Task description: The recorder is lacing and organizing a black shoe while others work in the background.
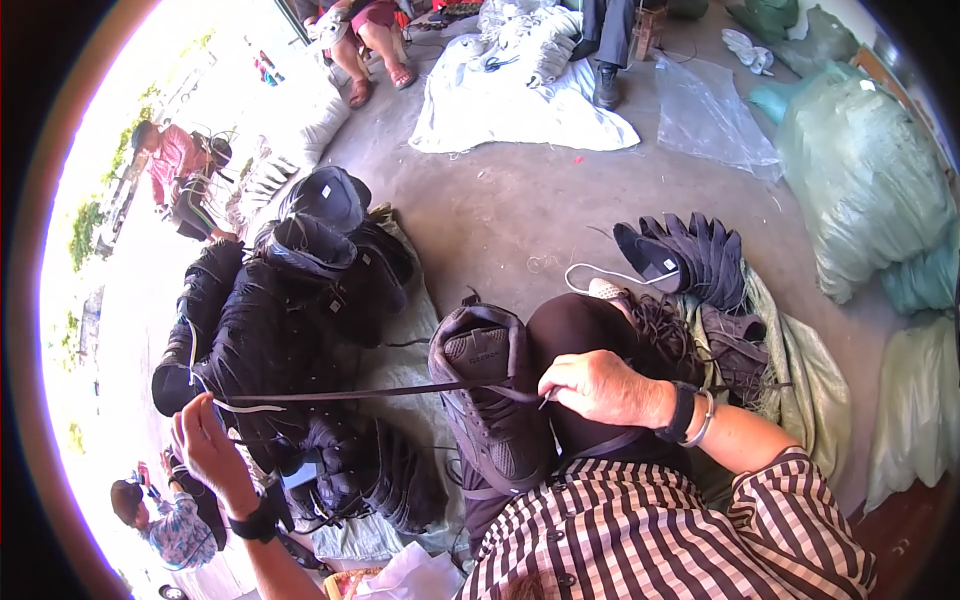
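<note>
A dark shoelace [390, 392] is pulled almost straight between my two hands, crossing above a black shoe upper [487, 420] that rests on my lap. The upper's padded collar points away from me. My left hand [208, 445] pinches the lace at the far left, beside the stacked black uppers. My right hand [605, 388] is closed on the lace near my right knee, just right of the upper. Whether the lace is threaded through the upper's eyelets cannot be made out.
Stacks of black shoe uppers [245, 320] stand at left. On the right, more dark uppers [700, 255] lie over a pale sack [800, 370], with a white cord [610, 270] alongside. Large green bags [860, 180] line the right side. Other people sit nearby, beyond a white sheet [500, 125] and at left.
</note>
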`<state>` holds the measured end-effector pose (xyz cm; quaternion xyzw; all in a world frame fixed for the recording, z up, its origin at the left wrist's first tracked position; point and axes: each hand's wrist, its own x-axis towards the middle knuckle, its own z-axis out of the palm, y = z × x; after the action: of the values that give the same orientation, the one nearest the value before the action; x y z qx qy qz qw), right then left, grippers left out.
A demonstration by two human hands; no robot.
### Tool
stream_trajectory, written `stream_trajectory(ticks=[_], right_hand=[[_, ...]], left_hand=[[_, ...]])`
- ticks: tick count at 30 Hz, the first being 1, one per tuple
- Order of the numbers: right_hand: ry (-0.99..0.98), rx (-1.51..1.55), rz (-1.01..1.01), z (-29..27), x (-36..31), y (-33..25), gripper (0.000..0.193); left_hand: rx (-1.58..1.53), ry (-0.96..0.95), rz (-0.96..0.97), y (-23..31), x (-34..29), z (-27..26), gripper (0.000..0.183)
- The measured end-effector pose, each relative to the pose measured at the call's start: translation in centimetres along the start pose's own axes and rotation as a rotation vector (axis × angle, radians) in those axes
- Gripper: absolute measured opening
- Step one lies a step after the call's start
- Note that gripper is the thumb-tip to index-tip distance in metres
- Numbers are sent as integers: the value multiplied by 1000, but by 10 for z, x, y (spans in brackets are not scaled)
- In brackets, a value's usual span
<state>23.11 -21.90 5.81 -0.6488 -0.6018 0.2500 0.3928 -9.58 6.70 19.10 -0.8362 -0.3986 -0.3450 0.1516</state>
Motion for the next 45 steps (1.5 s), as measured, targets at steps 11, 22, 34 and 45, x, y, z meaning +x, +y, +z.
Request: stream_trajectory(ticks=[11, 22, 34, 45], right_hand=[[-252, 682, 746, -85, -66, 48, 18], [322, 883, 805, -91, -127, 88, 17], [282, 263, 481, -61, -13, 26, 10], [-151, 334, 366, -14, 20, -20, 10]], left_hand=[[-1392, -473, -812, -8, -40, -22, 36], [-1959, 124, -701, -16, -37, -11, 36], [-1537, 256, -1135, -173, -80, -11, 36], [-1311, -602, -670, 151, -86, 49, 17]])
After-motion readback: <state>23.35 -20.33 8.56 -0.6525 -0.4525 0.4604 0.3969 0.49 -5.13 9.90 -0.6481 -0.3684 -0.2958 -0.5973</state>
